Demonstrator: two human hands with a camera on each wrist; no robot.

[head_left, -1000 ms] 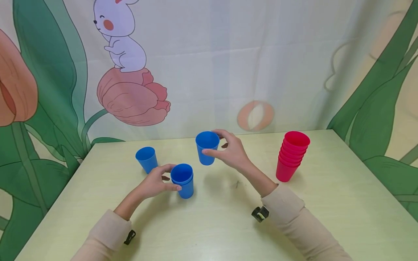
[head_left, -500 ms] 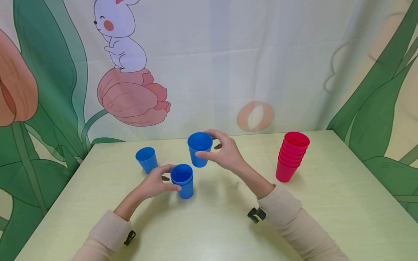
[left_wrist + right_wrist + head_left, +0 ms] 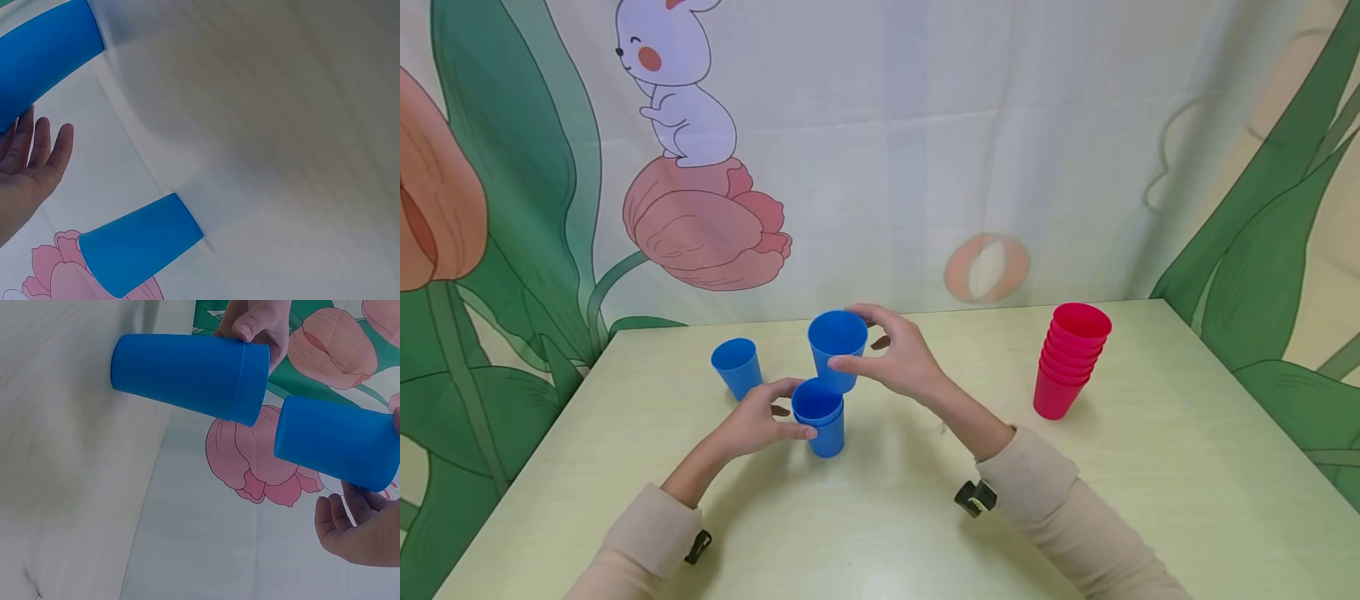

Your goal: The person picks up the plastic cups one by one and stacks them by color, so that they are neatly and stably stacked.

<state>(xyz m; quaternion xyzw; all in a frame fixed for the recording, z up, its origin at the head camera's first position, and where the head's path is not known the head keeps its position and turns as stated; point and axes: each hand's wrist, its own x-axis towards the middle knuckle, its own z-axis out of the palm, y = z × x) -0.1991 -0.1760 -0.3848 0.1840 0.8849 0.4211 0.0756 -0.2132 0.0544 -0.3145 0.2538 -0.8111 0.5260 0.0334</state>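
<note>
My left hand [image 3: 760, 423] grips a stack of two nested blue cups [image 3: 827, 437] upright on the table, thumb in front and fingers behind. Just above that stack's rim, slightly to its right, my right hand [image 3: 901, 354] holds another blue cup [image 3: 823, 358] between thumb and fingers, mouth up. The right wrist view shows a small gap between the raised cup's base [image 3: 287, 431] and the stack's rim [image 3: 253, 387]. A lone blue cup [image 3: 737, 367] stands upright behind my left hand; its base is partly hidden in the head view.
A tall stack of several nested red cups [image 3: 1071, 362] leans slightly on the right side of the pale table [image 3: 1187, 467]. Behind the table's back edge hangs a curtain [image 3: 1037, 150] printed with a rabbit and flowers.
My right hand has carried its blue cup leftward and slightly down, from right of the two-cup stack to over its rim. My left hand and the other cups have stayed in place.
</note>
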